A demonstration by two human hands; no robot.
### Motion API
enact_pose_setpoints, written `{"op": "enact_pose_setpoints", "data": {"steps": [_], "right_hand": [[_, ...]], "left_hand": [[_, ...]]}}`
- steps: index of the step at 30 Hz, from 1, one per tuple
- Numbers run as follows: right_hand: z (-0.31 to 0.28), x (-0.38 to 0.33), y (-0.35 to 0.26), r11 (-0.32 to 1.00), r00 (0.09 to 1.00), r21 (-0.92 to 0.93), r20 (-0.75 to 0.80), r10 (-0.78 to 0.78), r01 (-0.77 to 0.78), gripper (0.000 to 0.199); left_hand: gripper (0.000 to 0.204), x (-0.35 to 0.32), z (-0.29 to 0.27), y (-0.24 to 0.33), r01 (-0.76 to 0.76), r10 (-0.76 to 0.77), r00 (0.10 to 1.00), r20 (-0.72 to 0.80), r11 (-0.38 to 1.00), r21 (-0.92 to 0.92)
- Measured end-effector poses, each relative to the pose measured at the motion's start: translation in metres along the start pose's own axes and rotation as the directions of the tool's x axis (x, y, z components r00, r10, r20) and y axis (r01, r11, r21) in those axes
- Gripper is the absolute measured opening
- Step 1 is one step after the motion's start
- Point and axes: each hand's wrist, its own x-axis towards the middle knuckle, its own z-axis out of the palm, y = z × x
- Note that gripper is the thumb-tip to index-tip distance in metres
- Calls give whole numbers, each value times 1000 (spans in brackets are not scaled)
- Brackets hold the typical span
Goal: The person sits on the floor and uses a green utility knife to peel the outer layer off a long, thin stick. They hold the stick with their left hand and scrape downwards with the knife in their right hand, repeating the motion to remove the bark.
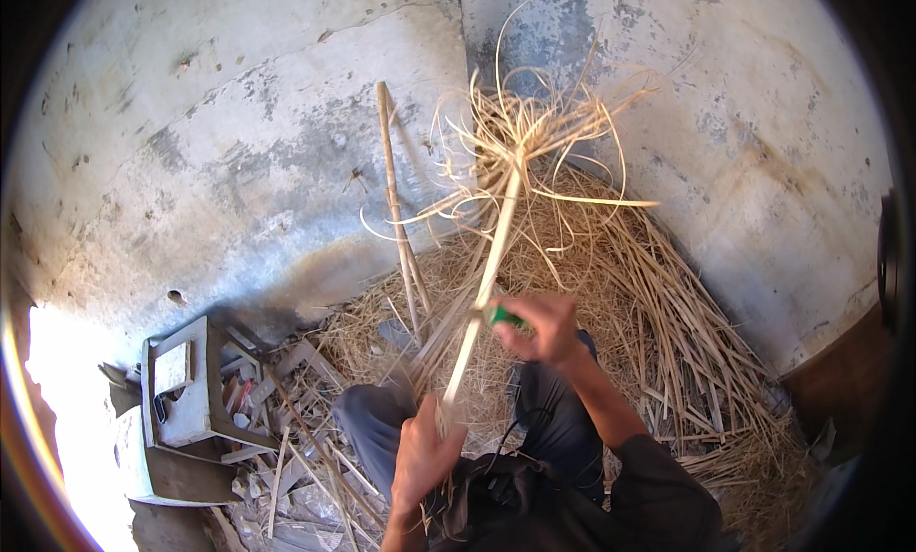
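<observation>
I see the hands apart from each other, both at work on one long, pale split-cane strip (493,256). The left hand (426,454) is closed around its lower end, just in front of the lap. The right hand (544,327), farther up, grips a green-handled tool (504,315) whose working end meets the strip; motion blur keeps me from saying for certain that it is a knife. The strip slants up and away between the bent knees, and at its far end thin curled shavings (520,132) spray out by the wall corner. Beyond the knees I have a heap of straw-coloured fibre (572,247), long slats (682,337) lying along its right side, a stick (389,161) leaning on the left wall (258,113), and a small wooden stand (196,404) to the left.
</observation>
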Motion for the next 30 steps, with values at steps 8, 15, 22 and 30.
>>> {"op": "enact_pose_setpoints", "data": {"steps": [8, 15, 22, 30], "right_hand": [[-13, 17, 40, 995, 997, -90, 50, 54, -49, 30], [-25, 37, 86, 962, 977, -177, -78, 197, -208, 26], [-36, 37, 72, 943, 943, 67, -45, 328, -325, 29], [-24, -4, 25, 981, 983, -50, -15, 186, -186, 35]], "left_hand": [[33, -16, 6, -36, 48, -51, 997, 54, 998, 51], [29, -36, 6, -47, 118, -119, 984, 134, 993, 15], [24, -31, -5, -53, 88, -68, 973, 219, 992, -85], [26, 3, -1, -36, 22, -15, 997, 73, 995, -97]]}}
